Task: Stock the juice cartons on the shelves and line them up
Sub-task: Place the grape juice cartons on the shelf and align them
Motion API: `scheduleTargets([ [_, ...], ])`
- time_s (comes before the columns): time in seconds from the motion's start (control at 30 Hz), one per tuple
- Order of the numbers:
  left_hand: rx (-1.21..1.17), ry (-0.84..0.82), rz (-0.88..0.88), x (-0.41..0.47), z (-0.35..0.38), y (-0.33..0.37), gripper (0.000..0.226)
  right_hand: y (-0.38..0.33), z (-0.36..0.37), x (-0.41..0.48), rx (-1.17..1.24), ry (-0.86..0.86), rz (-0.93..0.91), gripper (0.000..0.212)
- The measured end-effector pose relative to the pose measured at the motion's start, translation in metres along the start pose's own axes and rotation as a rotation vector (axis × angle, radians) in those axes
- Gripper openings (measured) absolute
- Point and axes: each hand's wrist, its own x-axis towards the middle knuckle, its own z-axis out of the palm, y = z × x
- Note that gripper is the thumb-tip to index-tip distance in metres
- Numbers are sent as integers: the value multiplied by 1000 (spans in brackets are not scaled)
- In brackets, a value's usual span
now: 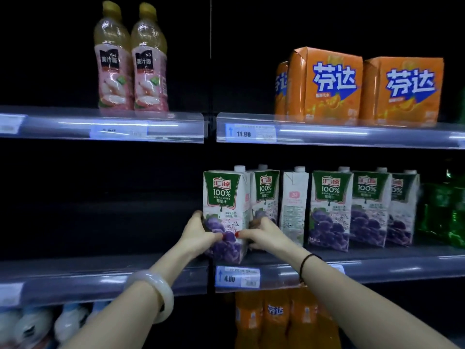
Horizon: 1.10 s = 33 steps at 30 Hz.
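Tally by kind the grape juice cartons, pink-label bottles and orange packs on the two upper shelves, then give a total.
Grape juice cartons: 6 (one gripped by the left hand and right hand; one turned side-on)
Pink-label bottles: 2
Orange packs: 3 (one mostly hidden at the left)
Total: 11

Six upright grape juice cartons [329, 210] line the middle shelf [377, 268], leftmost carton [221, 195] forward, third carton [294, 205] side-on.
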Motion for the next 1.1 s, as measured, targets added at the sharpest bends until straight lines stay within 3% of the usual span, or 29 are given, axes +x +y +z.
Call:
scheduleTargets([
  [0.1,-2,50,7,-8,-1,3,44,1,-1,1,82,-28,35,18],
  [0.23,48,116,26,-15,-3,5,34,3,2,3,139,-51,65,46],
  [0.37,-54,100,5,-21,-3,1,33,6,8,5,177,-55,64,51],
  [0.8,-73,134,41,-15,-11,-15,70,14,21,5,45,34,-64,51],
  [0.93,-112,110,38,-12,-11,-19,71,18,5,0,17,185,-84,30],
  [1.1,-141,116,49,-9,-11,-27,66,25,-15,2,-164,418,-67,40],
])
